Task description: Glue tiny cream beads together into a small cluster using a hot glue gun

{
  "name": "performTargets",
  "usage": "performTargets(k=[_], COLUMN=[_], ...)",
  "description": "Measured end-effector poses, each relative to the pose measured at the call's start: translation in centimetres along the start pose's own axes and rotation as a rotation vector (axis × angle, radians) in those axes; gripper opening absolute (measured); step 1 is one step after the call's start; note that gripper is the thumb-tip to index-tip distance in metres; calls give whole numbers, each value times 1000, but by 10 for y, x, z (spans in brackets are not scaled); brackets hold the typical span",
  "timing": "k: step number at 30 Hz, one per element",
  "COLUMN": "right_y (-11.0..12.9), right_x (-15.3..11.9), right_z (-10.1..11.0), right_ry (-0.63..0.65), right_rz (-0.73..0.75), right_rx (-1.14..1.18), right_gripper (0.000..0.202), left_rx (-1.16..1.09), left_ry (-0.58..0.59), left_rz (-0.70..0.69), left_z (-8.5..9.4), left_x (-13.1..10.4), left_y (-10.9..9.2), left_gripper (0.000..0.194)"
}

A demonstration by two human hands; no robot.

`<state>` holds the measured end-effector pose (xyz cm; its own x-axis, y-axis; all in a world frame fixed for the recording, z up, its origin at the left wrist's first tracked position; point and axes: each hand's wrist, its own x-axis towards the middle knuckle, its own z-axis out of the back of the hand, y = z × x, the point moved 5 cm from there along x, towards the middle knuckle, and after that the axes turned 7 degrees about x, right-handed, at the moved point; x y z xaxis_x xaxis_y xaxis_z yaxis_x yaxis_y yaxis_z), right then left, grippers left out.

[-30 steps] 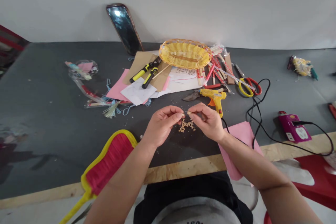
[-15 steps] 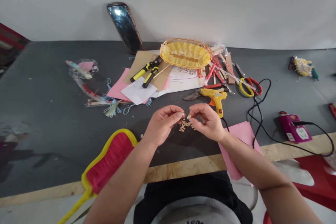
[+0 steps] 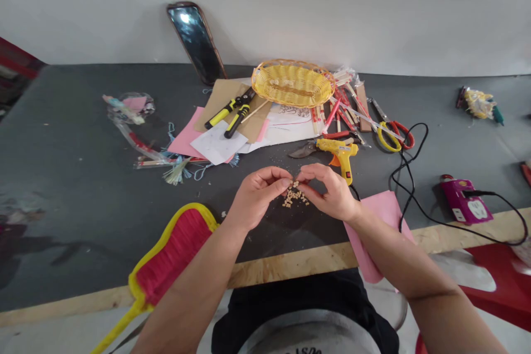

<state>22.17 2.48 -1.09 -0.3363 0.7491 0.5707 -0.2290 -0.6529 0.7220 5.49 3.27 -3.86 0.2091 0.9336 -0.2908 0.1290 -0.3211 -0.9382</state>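
One dark grey table is filling the foreground, its far ends running out of frame. One red, yellow-edged paddle shape is lying near its front edge, partly disappearing behind the left forearm. One yellow woven basket is sitting at the back, holding pale bits too small to identify. Two bare hands — the left hand and the right hand — are meeting fingertip to fingertip at the middle. One yellow glue gun is lying just beyond the right hand, its cord vanishing behind the wrist. Under the fingertips, one loose heap of stubby, pale tan pieces is spreading on the tabletop; more than a dozen are showing, but overlap is hindering an exact count. Pale bits are showing right at the fingertips — whether either thumb and forefinger are pinching one, this view cannot tell.
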Motion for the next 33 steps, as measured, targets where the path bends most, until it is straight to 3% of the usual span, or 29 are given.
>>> performTargets(k=[20,29,33], right_y=[0,-1,3], right_x=[-2,0,2], right_z=[-1,-1,-1], right_ry=[-4,16,23], right_rz=[57,-20,29], right_rx=[-3,-27,-46], right_gripper=[34,23,14], left_rx=[58,7,-4], left_ry=[-3,-6,-1], left_rz=[-38,-45,-41], left_z=[0,0,-1], left_x=[0,0,0], left_y=[-1,-2,-2], left_gripper=[26,26,26])
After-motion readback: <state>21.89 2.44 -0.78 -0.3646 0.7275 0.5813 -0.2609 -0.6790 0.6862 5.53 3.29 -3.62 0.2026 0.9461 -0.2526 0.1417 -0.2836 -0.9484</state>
